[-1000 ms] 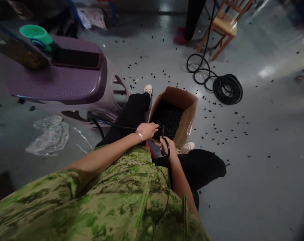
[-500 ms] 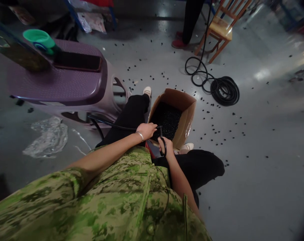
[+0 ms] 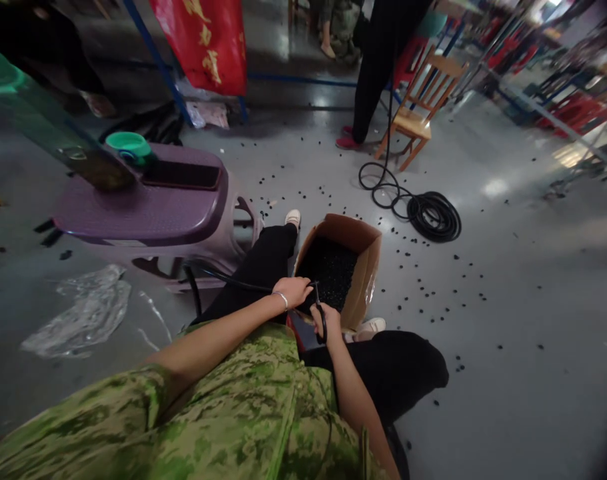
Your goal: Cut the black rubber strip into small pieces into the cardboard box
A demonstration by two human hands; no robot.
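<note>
My left hand (image 3: 293, 291) is closed around a black hose (image 3: 233, 281), which runs in from the left across my thigh. The hose's end sticks out just past my fingertips. In my right hand (image 3: 329, 321) is a pair of scissors (image 3: 322, 323), their blades pointing up at the hose end. Whether the blades are apart is too small to tell. Under both hands, between my legs, stands an open cardboard box (image 3: 368, 277) holding many small black pieces (image 3: 333, 267).
At left a purple stool (image 3: 183, 217) bears a phone (image 3: 183, 175), a green cup (image 3: 128, 148) and a tall bottle (image 3: 83, 147). Coiled hose (image 3: 433, 217) lies near a wooden chair (image 3: 416, 123), beside a standing person (image 3: 371, 73). Crumpled plastic (image 3: 83, 313) and black bits litter the floor.
The view has tilted up, so the scene sits lower and more of the background shows. Both hands keep their hold on the hose and the scissors over the box.
</note>
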